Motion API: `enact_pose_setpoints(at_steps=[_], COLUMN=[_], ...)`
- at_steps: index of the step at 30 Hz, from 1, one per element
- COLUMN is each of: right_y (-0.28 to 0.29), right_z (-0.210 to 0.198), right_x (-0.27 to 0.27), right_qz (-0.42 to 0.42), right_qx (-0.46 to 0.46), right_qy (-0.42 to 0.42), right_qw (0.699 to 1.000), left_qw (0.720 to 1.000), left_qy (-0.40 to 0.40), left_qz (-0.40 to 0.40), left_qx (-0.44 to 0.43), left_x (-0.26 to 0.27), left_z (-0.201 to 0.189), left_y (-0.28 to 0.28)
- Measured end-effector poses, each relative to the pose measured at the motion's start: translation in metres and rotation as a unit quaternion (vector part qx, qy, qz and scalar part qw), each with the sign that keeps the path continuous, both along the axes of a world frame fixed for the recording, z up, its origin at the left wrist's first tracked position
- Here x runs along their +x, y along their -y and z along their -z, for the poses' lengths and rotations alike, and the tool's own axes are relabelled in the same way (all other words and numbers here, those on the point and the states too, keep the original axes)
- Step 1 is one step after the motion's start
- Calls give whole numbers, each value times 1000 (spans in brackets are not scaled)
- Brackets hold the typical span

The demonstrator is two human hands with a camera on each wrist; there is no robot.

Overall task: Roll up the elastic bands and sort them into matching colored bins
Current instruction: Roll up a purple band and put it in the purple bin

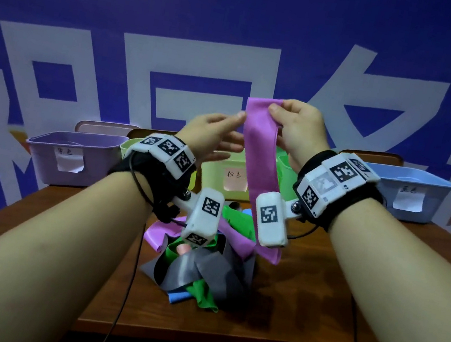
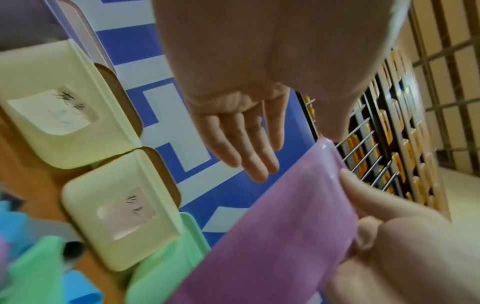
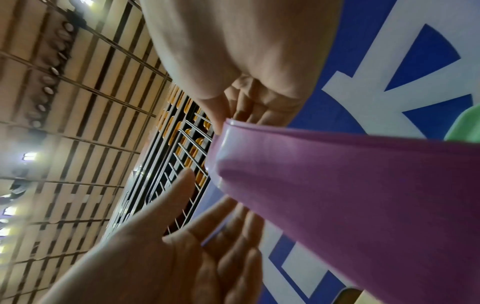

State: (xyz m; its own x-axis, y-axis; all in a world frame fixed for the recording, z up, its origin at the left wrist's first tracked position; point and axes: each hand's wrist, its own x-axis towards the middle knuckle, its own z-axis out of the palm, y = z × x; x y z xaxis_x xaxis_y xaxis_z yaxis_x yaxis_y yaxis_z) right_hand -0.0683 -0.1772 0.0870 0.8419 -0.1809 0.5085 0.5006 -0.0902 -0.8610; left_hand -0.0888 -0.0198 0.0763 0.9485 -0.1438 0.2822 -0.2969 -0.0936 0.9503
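Above the pile (image 1: 195,273), right hand (image 1: 299,129) pinches purple band's (image 1: 260,152) top edge.

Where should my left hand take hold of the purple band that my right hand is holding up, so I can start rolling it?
Judging by its pose, pinch the purple band at its top left corner, coming in from the left. The right hand already pinches the top edge, the strip hangs flat and straight down, and the open left hand is right beside that free edge.
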Motion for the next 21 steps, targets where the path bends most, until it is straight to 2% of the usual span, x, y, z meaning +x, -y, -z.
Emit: enact_pose_setpoints(at_steps=[2,7,12,16,21], right_y=[-3,-8,-4,0,7], right_z=[-9,-31,-46,-39,3], right_x=[-10,-41,-62,-63,-38], right_qz=[-25,-92,-143,-169,-155], right_qx=[-15,2,39,13,-46], right_qy=[11,35,34,3,-64], right_qw=[1000,995,988,985,985], left_qw=[999,994,992,994,999], left_qy=[26,92,96,76,10], left_qz=[6,-1,9,0,-7], left_qx=[-37,-66,-84,-78,-35], left_x=[-9,-30,-39,-37,-16], left_z=[-20,-57,-71,-62,-17], left_y=[0,6,9,9,11])
